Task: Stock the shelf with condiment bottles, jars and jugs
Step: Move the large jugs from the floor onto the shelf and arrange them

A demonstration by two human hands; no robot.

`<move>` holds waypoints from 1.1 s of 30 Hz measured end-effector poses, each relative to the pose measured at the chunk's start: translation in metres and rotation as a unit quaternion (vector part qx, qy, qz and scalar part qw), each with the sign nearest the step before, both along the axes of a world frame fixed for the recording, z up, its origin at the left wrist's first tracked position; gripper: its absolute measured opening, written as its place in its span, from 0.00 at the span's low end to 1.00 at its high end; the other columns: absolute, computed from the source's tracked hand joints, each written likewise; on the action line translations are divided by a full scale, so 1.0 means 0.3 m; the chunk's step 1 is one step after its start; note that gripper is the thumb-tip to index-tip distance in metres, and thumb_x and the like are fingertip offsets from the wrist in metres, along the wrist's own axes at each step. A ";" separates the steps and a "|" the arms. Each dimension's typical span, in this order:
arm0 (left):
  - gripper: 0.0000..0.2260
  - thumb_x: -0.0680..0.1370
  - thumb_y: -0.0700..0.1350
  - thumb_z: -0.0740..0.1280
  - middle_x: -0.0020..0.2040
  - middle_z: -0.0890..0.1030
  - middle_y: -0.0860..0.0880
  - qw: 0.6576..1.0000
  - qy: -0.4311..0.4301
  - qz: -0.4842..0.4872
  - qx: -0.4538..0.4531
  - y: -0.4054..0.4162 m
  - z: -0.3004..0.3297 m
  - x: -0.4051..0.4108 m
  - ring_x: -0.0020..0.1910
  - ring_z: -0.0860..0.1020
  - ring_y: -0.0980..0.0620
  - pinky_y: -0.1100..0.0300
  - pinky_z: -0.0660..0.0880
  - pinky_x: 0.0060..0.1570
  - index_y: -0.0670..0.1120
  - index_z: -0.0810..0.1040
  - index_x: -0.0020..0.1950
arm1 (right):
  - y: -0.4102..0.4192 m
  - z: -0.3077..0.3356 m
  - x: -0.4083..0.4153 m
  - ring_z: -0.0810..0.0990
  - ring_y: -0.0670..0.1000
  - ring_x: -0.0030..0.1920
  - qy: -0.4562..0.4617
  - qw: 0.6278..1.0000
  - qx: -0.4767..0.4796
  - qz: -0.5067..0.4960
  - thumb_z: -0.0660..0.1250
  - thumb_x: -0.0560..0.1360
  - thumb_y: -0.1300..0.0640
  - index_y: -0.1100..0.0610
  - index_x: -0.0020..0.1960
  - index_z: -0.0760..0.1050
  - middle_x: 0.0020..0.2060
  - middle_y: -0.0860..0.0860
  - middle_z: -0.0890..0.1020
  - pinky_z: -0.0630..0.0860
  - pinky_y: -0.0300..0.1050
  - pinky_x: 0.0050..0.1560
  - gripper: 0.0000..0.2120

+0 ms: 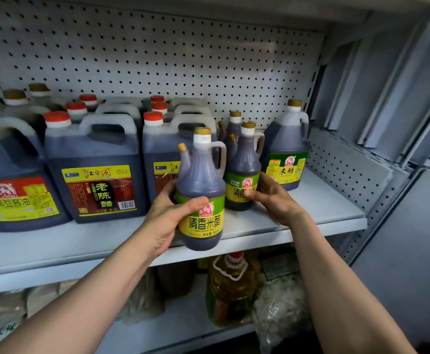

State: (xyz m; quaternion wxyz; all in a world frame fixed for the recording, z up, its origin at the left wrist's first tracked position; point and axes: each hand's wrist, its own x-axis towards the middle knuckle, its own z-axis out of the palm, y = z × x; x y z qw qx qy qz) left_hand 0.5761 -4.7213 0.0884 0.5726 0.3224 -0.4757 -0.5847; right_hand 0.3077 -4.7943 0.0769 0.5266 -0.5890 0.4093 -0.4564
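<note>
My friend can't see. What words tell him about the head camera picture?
A left hand holds a dark vinegar bottle at the shelf edge, while the right hand touches a matching bottle standing there. Big dark jugs fill the shelf's left side.

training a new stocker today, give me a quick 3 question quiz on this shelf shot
1. True or false: the left hand grips a green-labelled vinegar bottle by its body, in front of the shelf edge.
2. Multiple choice: what does the right hand touch? A) a red-capped jug B) the green-labelled vinegar bottle standing on the shelf C) the oil jug
3. Fill in: the yellow oil jug stands on the ___ shelf.

Key
1. True.
2. B; its fingers lie on that bottle's label.
3. Lower; it is below the vinegar shelf, beside a plastic bag.
</note>
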 end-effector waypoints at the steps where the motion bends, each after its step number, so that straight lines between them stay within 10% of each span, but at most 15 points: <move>1: 0.46 0.52 0.51 0.86 0.57 0.83 0.44 1.000 -0.001 -0.007 0.002 -0.005 -0.005 -0.029 0.54 0.83 0.44 0.54 0.80 0.46 0.48 0.72 0.67 | 0.011 -0.002 -0.007 0.78 0.49 0.65 0.004 1.000 -0.011 -0.008 0.75 0.69 0.61 0.53 0.72 0.68 0.65 0.50 0.80 0.76 0.44 0.63 0.34; 19: 0.37 0.54 0.49 0.84 0.57 0.83 0.54 0.999 -0.048 -0.019 -0.017 -0.015 -0.024 -0.359 0.57 0.81 0.50 0.52 0.80 0.53 0.60 0.74 0.60 | 0.191 0.009 -0.124 0.75 0.53 0.68 0.059 0.997 -0.019 0.053 0.78 0.67 0.58 0.55 0.73 0.67 0.67 0.52 0.77 0.72 0.55 0.68 0.37; 33: 0.40 0.54 0.60 0.82 0.63 0.75 0.60 0.977 -0.203 0.041 -0.054 -0.070 0.012 -0.325 0.62 0.73 0.59 0.61 0.74 0.53 0.70 0.67 0.61 | 0.171 0.020 -0.098 0.76 0.45 0.66 0.088 0.995 -0.040 0.005 0.78 0.68 0.58 0.54 0.69 0.69 0.63 0.46 0.80 0.75 0.40 0.63 0.32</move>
